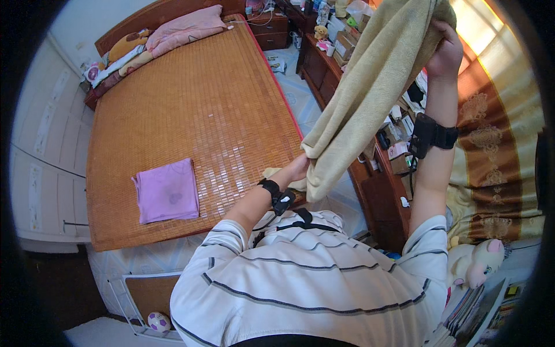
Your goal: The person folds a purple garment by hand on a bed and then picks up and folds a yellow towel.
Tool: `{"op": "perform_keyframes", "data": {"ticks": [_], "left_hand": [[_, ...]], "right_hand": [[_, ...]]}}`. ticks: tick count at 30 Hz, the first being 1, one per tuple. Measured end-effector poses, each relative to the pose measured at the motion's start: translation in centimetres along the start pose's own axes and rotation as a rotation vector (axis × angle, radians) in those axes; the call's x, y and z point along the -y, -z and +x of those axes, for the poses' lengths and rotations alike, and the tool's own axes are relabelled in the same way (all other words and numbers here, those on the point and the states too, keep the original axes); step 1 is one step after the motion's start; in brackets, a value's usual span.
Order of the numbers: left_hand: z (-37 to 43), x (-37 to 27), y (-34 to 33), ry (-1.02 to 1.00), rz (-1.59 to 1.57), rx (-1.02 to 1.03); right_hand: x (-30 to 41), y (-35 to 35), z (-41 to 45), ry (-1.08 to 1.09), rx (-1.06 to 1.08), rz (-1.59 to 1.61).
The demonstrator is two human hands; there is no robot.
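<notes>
A yellow-beige cloth (368, 86) hangs stretched at a slant between my two hands, in loose lengthwise folds. High on the right, my right hand (446, 50) grips its upper end. My left hand (299, 168), lower and near the bed's front right corner, holds its lower part, and a bit of the cloth shows behind that wrist. A folded purple cloth (168, 191) lies flat on the woven bed mat (186, 108), left of my left hand. Both wrists wear black straps with small devices.
Pink pillows (186, 26) and a plush toy (125, 45) lie at the bed's head. A wooden cabinet (377, 191) loaded with boxes stands on the right, beside curtains (490, 143). Near the floor at lower left are a metal-framed rack (130, 299) and a ball (159, 322).
</notes>
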State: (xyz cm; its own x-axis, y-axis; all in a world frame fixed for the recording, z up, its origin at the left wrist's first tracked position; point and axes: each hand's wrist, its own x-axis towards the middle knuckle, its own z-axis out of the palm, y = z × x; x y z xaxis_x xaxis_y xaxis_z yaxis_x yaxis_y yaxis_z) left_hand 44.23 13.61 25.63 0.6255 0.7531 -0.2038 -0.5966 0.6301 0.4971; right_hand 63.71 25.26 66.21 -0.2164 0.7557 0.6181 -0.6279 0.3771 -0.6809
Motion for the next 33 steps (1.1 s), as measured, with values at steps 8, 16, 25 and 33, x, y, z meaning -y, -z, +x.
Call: {"op": "perform_keyframes", "data": {"ticks": [8, 16, 25, 33], "left_hand": [[-8.2, -11.7, 1.8, -0.367, 0.492, -0.409], [-19.7, -26.4, -7.1, -0.988, 0.554, -0.491], [-28.0, -30.2, -11.5, -1.133, 0.760, -0.631], [-31.4, -16.9, -1.0, -0.492, 0.940, -0.820]], "right_hand": [[-3.2, 2.3, -3.0, -0.439, -0.196, -0.515], [-4.4, 13.7, -3.9, -0.656, -0.247, -0.330], [-10.1, 10.0, -7.5, -0.660, 0.005, -0.310], [-17.1, 12.3, -22.0, -0.962, 0.097, -0.171]]}}
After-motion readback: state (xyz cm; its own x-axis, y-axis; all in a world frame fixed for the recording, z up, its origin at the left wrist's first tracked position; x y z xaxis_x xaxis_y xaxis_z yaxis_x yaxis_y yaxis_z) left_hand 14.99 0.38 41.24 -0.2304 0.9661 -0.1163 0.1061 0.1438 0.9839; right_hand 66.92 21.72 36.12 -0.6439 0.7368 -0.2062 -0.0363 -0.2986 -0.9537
